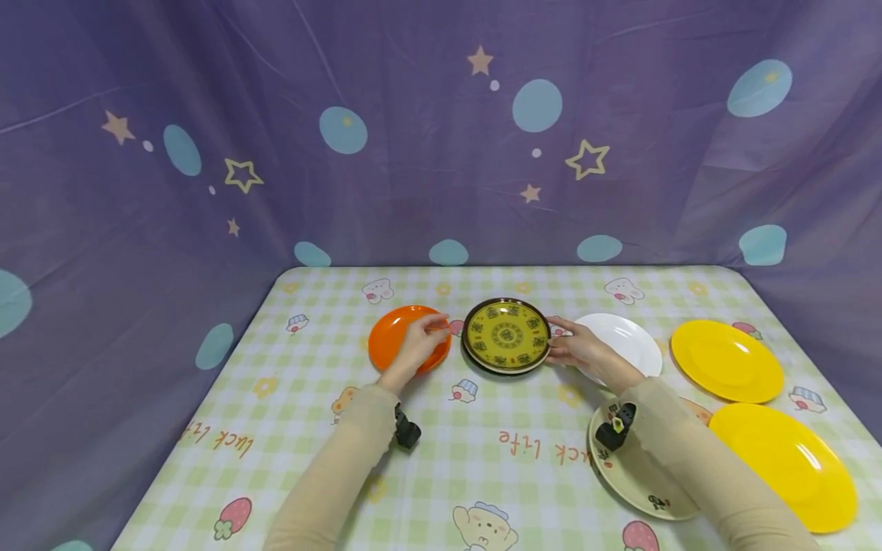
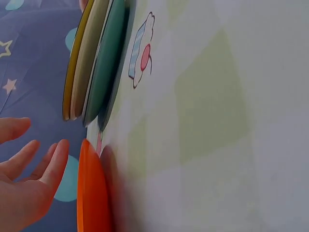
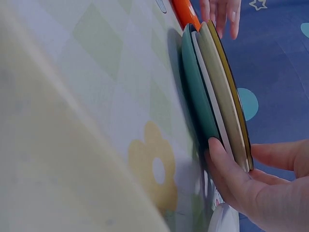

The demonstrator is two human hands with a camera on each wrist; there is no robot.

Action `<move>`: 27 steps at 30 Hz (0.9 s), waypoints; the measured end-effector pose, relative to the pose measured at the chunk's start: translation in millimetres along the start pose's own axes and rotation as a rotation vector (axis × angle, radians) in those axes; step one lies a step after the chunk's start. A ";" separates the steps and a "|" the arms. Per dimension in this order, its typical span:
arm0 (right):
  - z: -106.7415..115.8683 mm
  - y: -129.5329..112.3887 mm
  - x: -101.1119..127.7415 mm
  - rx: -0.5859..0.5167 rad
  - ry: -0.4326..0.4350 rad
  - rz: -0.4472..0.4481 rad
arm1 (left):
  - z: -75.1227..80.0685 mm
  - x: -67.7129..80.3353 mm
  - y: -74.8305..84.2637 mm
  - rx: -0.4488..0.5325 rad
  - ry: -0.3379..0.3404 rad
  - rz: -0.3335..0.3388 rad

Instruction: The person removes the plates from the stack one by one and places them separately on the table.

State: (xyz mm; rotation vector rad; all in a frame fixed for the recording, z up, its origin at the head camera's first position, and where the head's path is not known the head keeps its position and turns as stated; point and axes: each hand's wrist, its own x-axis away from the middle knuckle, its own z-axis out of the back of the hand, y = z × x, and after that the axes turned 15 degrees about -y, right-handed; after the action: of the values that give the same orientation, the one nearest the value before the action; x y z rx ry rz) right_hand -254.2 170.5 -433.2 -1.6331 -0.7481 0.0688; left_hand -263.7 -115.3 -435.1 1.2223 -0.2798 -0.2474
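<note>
The right hand (image 1: 582,350) is gripping the right edge of a small stack of plates (image 1: 506,337) in the middle of the tabletop (image 1: 482,459); in the right wrist view its thumb is lying on the top rim and its fingers (image 3: 227,174) are curling under the bottom plate, so it seems the whole stack is being held together, not only the top one. The top plate is yellow with a dark pattern, and under it a pale plate and a green one are showing from the side. The left hand (image 1: 416,348) is hovering over the orange plate (image 1: 400,337) just beside the stack on its left, with fingers (image 2: 53,164) straight and slightly spread, holding nothing; I cannot tell if it is touching the plate. To the right, a white plate (image 1: 630,337), two yellow plates (image 1: 726,360) and a cream plate (image 1: 641,474) are lying apart on the checked cloth, perhaps spread out so each is easy to reach.
</note>
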 end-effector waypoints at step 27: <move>1.6 -0.4 1.5 -0.004 -0.023 0.019 | -27.0 -13.5 0.3 0.032 -0.015 0.038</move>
State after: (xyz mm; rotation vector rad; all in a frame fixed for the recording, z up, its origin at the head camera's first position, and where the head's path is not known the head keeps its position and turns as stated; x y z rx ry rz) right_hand -253.9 172.7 -432.7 -1.6461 -0.7506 0.0993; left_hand -267.2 -86.8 -444.4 1.2458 -0.3213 -0.2201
